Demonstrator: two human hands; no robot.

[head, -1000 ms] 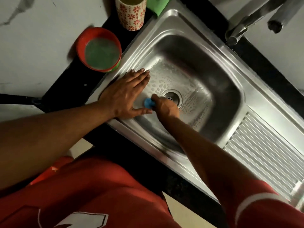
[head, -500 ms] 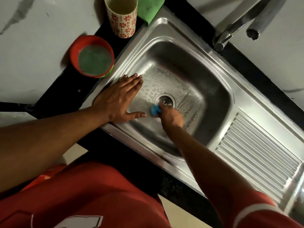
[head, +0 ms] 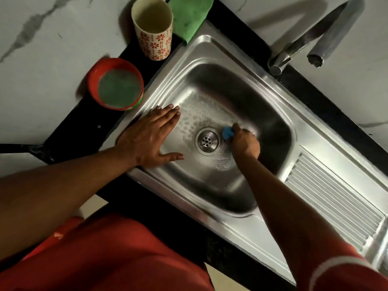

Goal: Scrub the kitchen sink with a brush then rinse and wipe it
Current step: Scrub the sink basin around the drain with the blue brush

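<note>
Brush (head: 227,133), blue, mostly hidden in right hand (head: 246,143), whose fingers curl tight round it; head against the soapy floor of sink (head: 315,139), just beside drain (head: 207,141). Left hand (head: 150,139) flat, fingers straight, holding nothing, braced on the wet basin edge. Likely hazards: that palm skidding on suds, or the brush slipping from the wet grip.

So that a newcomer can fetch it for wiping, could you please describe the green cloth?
Start at the steel sink; on the black counter by its far corner stand a red bowl and a flowered cup. The cloth lies just right of the cup: the only soft, folded thing there.
</note>
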